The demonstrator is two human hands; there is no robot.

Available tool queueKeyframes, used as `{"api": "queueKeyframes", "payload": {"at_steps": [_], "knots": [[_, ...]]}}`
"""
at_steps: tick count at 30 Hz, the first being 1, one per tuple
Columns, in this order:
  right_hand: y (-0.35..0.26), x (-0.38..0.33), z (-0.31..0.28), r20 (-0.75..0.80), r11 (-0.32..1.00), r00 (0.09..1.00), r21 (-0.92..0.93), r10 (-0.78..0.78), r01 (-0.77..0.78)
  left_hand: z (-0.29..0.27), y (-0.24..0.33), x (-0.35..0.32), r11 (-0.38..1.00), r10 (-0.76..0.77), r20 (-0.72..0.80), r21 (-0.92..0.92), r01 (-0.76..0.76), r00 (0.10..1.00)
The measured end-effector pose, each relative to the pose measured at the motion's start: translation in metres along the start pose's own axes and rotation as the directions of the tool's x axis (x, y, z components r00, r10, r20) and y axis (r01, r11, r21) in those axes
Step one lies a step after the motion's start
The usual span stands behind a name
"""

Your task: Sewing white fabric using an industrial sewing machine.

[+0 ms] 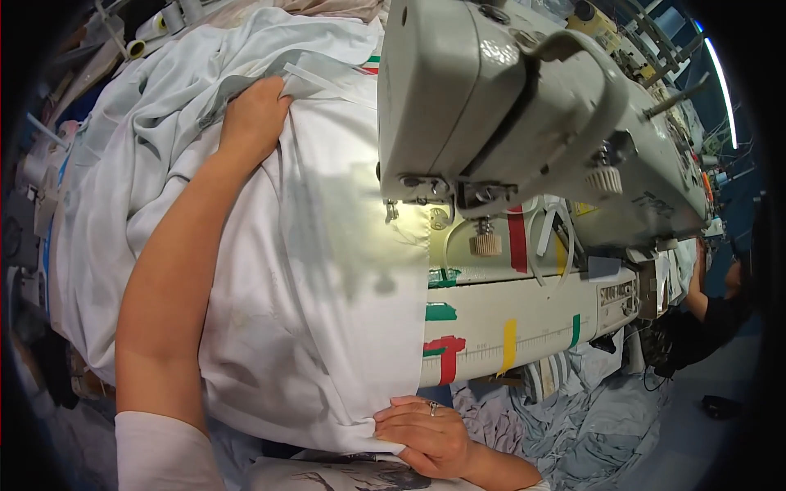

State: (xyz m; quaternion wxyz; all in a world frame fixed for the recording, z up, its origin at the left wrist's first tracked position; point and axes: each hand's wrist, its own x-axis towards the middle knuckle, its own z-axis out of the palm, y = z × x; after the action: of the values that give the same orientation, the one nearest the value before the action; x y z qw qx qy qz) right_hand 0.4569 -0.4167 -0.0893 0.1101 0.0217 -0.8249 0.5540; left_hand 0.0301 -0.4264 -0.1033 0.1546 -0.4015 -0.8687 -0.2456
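White fabric [344, 327] lies spread over the bed of a sewing machine [458, 90], its straight right edge running under the machine's head. At the far side my left hand [259, 114] is closed on the cloth, where a narrow white strip [319, 82] lies beside the fingers. My right hand [426, 434], with a ring on one finger, pinches the near corner of the fabric at the table's front edge. Pale grey-white folds [155, 155] of the cloth heap up left of my left arm. Some of my left fingertips are hidden in the folds.
Coloured tape strips [509, 347] mark the ruled machine bed on the right. A heap of pale garments [589, 434] lies below to the right. Thread cones [173, 16] stand at the back left. Another person's arm [697, 301] shows at far right.
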Motion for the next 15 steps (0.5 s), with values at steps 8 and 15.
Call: {"api": "queueKeyframes", "payload": {"at_steps": [8,15], "knots": [[0.011,0.045,-0.022,0.024,0.995,0.997,-0.065,-0.070,0.071,0.020,-0.018,0.044,0.995,-0.102,0.029,-0.005,0.102,0.994],[0.025,0.077,-0.034,-0.024,0.986,1.000,-0.168,-0.020,0.016,0.035,-0.024,0.085,0.987,-0.157,0.036,-0.032,0.158,0.987]]}}
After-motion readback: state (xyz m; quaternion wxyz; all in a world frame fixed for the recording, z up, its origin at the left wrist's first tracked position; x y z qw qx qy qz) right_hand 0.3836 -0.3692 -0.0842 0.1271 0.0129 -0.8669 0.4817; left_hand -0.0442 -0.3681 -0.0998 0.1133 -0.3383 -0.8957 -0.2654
